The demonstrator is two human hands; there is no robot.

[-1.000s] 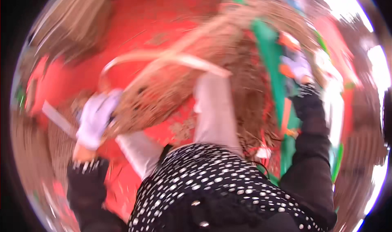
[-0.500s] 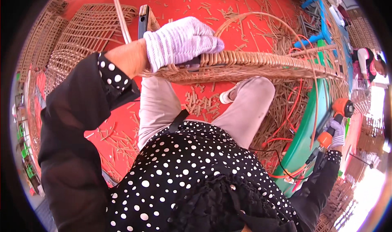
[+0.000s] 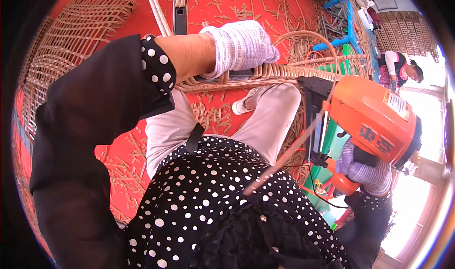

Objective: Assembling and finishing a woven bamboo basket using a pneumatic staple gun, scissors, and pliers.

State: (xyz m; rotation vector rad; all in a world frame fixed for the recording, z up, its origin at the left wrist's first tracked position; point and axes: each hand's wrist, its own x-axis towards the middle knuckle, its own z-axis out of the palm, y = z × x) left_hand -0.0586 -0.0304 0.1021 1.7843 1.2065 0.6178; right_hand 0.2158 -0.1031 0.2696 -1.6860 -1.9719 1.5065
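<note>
Left hand (image 3: 244,48): grip appears clamped on a cane strip (image 3: 283,158), at the upper edge of the wicker frame (image 3: 282,71), beyond the knees (image 3: 284,98). Right hand (image 3: 364,168): grip clamped on the orange nailer (image 3: 372,115). Advised: nailer square to that edge, left fingers clear.

Orange and black nail gun (image 3: 372,112), lilac striped gloves (image 3: 241,48), white-dotted black garment (image 3: 204,188), tan wicker (image 3: 289,71), red floor (image 3: 132,25)
</note>
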